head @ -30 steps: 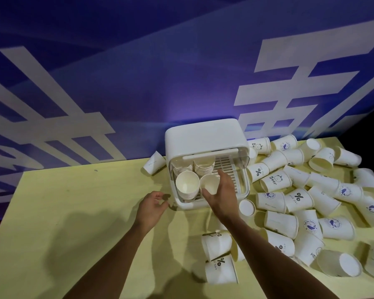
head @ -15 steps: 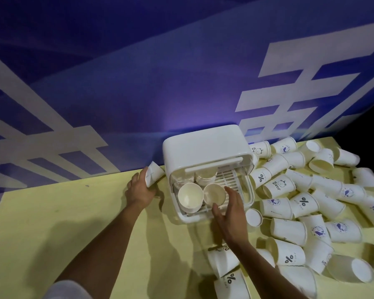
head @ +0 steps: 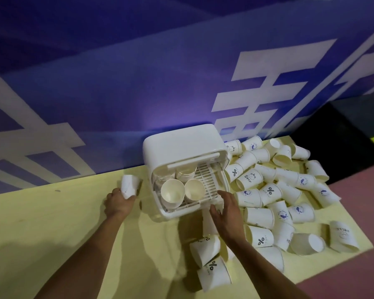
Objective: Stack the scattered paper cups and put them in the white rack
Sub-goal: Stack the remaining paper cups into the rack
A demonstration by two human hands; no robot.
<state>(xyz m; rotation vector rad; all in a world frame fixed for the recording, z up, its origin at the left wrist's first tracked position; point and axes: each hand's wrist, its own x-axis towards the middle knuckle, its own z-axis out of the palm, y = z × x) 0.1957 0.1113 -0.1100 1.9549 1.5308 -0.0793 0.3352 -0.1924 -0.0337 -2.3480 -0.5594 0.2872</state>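
Note:
The white rack point(head: 181, 141) stands at the back of the yellow table with its front open. Cup stacks point(head: 172, 192) lie on their sides inside, mouths toward me. My left hand point(head: 117, 201) grips a single white paper cup point(head: 129, 186) just left of the rack. Empty, fingers spread, my right hand point(head: 226, 209) hovers at the rack's front right corner. Scattered paper cups point(head: 268, 190) are heaped to the right of the rack.
More loose cups point(head: 206, 251) lie near my right forearm at the front. The yellow table point(head: 52, 234) ends at a blue printed wall point(head: 117, 83) behind the rack. A dark box point(head: 343, 126) sits beyond the table's right corner.
My left hand reached to the cup left of the rack and took hold of it. My right hand drew back out of the rack, leaving a cup stack inside.

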